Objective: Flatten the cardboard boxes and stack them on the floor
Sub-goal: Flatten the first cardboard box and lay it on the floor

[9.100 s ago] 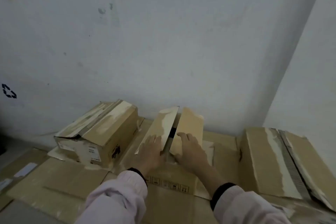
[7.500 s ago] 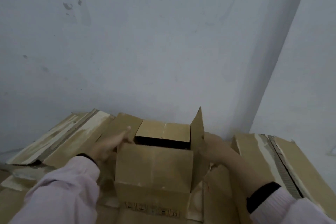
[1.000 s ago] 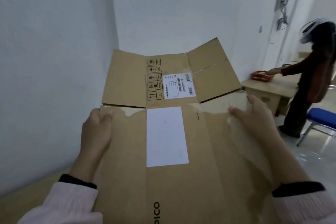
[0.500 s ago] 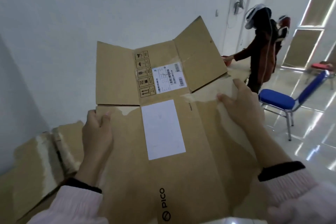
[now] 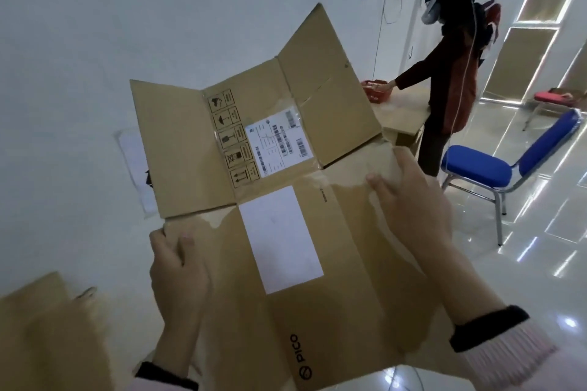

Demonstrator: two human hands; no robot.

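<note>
I hold a flattened brown cardboard box (image 5: pixel 349 263) up in front of me, off the floor. It carries a blank white label, a shipping label and handling symbols, and its end flaps stand open at the top. My left hand (image 5: pixel 178 270) grips its left edge, thumb on the front face. My right hand (image 5: pixel 413 209) grips its right edge near the upper corner. More cardboard (image 5: pixel 41 333) lies low at the left by the wall.
A white wall (image 5: pixel 95 41) fills the left, with a paper sheet (image 5: pixel 136 165) stuck on it. A person (image 5: pixel 451 73) stands at a wooden table (image 5: pixel 403 111) with a red basket (image 5: pixel 378 90). A blue chair (image 5: pixel 495 168) stands on the glossy floor (image 5: pixel 540 263) at right.
My view has swung further right with the flattened box still in both hands. The cardboard on the left has slid toward the frame's edge, and the chair and person are closer to centre.
</note>
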